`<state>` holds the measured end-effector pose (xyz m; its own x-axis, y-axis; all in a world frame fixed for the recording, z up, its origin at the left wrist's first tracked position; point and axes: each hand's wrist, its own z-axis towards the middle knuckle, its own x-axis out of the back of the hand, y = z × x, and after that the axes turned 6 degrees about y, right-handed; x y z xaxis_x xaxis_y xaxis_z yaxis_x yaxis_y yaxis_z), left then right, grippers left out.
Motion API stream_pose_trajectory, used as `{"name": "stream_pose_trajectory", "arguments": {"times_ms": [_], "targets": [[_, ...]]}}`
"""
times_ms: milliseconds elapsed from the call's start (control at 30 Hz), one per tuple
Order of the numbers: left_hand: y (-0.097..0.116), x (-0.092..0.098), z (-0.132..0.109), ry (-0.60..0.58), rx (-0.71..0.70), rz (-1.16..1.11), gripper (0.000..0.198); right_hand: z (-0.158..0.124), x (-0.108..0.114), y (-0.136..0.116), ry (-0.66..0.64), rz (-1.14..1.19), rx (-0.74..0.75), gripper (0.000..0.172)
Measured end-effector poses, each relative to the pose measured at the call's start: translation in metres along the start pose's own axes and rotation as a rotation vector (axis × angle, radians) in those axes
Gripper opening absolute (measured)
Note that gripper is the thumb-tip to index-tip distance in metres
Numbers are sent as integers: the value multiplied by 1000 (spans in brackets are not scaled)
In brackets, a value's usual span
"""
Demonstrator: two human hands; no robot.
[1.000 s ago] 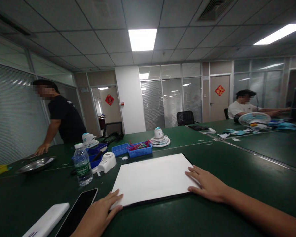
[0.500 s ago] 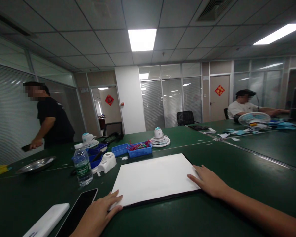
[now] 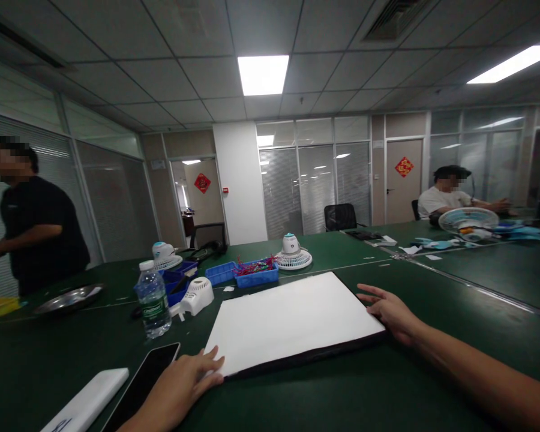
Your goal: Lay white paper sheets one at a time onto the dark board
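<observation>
Board: a flat white board (image 3: 292,321) with a dark edge along its near side lies on the green table (image 3: 387,396), straight ahead of the person and between the two hands.
Left hand (image 3: 180,387): open, palm down, fingertips resting on the board's near left corner — not closed around anything.
Right hand (image 3: 391,312): open, fingers stretched out against the board's right edge near its far corner; whether it lifts that edge I cannot tell.
Hands to each other: well apart, one at each end of the board.
Near the left hand: a dark phone (image 3: 146,381) lies just beside it, with a flat white block (image 3: 87,402) further left.
Beyond the board: a water bottle (image 3: 154,300), a small white fan housing (image 3: 197,295), blue trays (image 3: 252,275) and a white desk fan (image 3: 291,252).
Far left: a metal dish (image 3: 67,298), with a standing person in black (image 3: 40,234) behind it.
Far right: a seated person in white (image 3: 445,195) — at another table.
</observation>
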<state>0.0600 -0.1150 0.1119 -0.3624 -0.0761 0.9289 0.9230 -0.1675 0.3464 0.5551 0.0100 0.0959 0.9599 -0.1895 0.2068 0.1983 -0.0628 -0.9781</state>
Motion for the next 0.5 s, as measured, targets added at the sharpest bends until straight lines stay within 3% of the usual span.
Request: {"name": "stream_pose_trajectory", "arguments": {"times_ms": [133,233,300,400,500], "targets": [[2,4,-3,-8,-15,23,43,-3,6,-7,-46,19,-38,92],[0,3,-5,85,-65,179,48,-6,14,-16,-129,-2,-47,93],[0,-2,-5,234,-228,316,45,-10,20,-23,-240,-39,-34,88],[8,-12,-5,519,-613,450,26,-19,29,-35,-395,-96,-13,78],[26,-18,-8,749,-892,504,20,-35,39,-40,-436,-73,-33,65]]}}
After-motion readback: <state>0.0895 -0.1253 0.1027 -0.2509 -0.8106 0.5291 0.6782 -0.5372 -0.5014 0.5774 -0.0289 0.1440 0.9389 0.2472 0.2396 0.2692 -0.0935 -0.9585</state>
